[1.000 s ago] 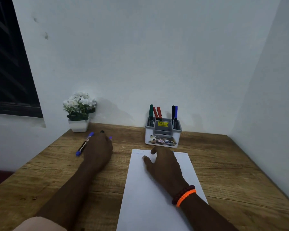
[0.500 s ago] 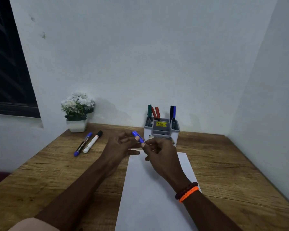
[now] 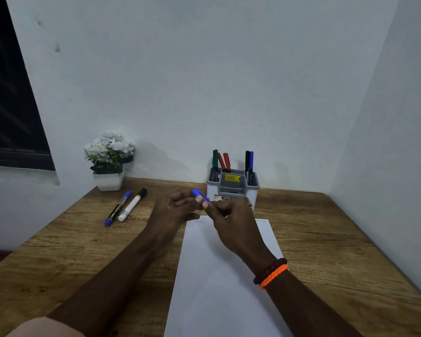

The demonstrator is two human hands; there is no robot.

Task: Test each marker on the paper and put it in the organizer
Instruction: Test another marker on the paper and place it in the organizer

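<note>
Both hands meet above the top edge of the white paper [image 3: 229, 276]. My left hand [image 3: 173, 210] pinches the blue cap end of a blue marker [image 3: 199, 194], and my right hand [image 3: 231, 222] grips its body, most of which is hidden in the fist. Behind the hands stands the white and grey organizer [image 3: 253, 193] with green, red, black and blue markers upright in it. Two more markers lie on the desk at the left: a blue-capped one [image 3: 117, 209] and a white one with a black cap [image 3: 133, 204].
A white pot of white flowers [image 3: 108, 161] stands at the back left corner of the wooden desk [image 3: 338, 251]. White walls close the back and the right side. A dark window is at the far left.
My left hand picked a blue marker off the desk and brought it to the middle, where my right hand left the paper and took hold of it. For the last half second both hands have stayed there.
</note>
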